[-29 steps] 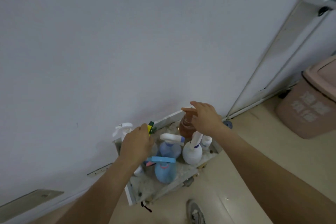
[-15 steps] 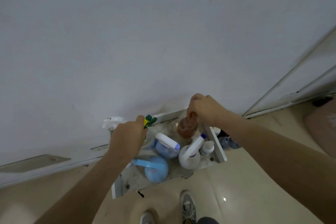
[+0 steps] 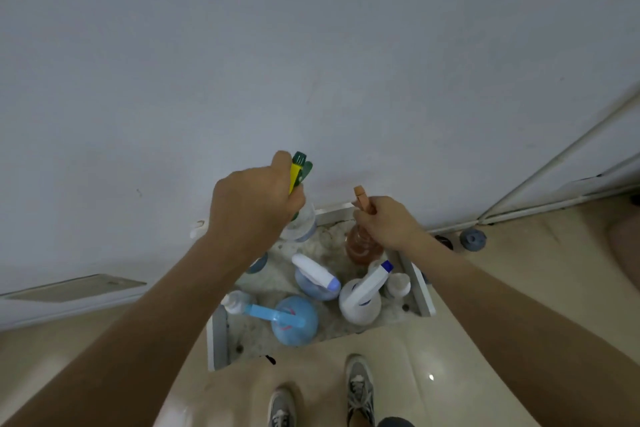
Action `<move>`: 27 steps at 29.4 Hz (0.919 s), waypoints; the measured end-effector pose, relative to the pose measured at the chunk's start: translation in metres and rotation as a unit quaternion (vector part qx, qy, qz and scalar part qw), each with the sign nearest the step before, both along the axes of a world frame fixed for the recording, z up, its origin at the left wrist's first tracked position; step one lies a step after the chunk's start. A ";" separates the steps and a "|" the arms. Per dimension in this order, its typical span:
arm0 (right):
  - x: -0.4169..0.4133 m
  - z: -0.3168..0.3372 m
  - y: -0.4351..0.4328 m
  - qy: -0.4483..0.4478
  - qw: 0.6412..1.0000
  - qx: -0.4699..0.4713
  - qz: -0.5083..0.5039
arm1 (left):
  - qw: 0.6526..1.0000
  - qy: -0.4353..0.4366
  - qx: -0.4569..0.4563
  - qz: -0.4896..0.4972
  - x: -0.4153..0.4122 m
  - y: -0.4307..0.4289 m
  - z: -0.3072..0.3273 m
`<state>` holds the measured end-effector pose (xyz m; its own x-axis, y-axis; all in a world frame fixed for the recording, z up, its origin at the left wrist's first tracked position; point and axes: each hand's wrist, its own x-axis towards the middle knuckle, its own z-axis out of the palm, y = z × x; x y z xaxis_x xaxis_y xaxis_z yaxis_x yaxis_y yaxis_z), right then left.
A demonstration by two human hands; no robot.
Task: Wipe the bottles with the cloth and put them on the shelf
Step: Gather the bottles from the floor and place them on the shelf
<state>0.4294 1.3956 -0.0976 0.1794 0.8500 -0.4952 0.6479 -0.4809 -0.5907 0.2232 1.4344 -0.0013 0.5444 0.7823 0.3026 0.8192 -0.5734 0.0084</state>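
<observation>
My left hand (image 3: 254,206) grips the yellow and green trigger head of a clear spray bottle (image 3: 300,226) and holds it above the low shelf (image 3: 420,291) on the floor. My right hand (image 3: 388,222) grips the neck of an orange spray bottle (image 3: 362,248), also lifted. Standing on the shelf are a blue bottle with a white trigger (image 3: 317,279), a white bottle with a blue nozzle (image 3: 362,298) and a round blue bottle with a light blue handle (image 3: 294,321). No cloth is in view.
The shelf stands against a white wall (image 3: 311,62). A small white bottle (image 3: 397,284) and another small white-capped bottle (image 3: 237,302) stand on it too. A grey-blue cap (image 3: 472,239) lies on the floor to the right. My shoes (image 3: 360,388) are just in front.
Both hands have risen, lifting the clear spray bottle and the orange spray bottle off the shelf. One second ago my right hand was open above the orange bottle; it has since gripped it.
</observation>
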 end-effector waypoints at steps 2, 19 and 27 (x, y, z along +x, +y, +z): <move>-0.004 0.002 0.000 -0.092 0.995 0.039 0.009 | 1.000 -0.026 0.000 0.002 0.012 0.005 -0.001; 0.013 -0.001 -0.001 -0.080 0.994 0.072 -0.032 | 0.822 -0.255 -0.464 0.211 0.079 0.003 -0.070; 0.003 0.006 0.004 -0.096 0.992 0.073 -0.021 | 0.794 -0.291 -0.497 0.196 0.078 -0.002 -0.062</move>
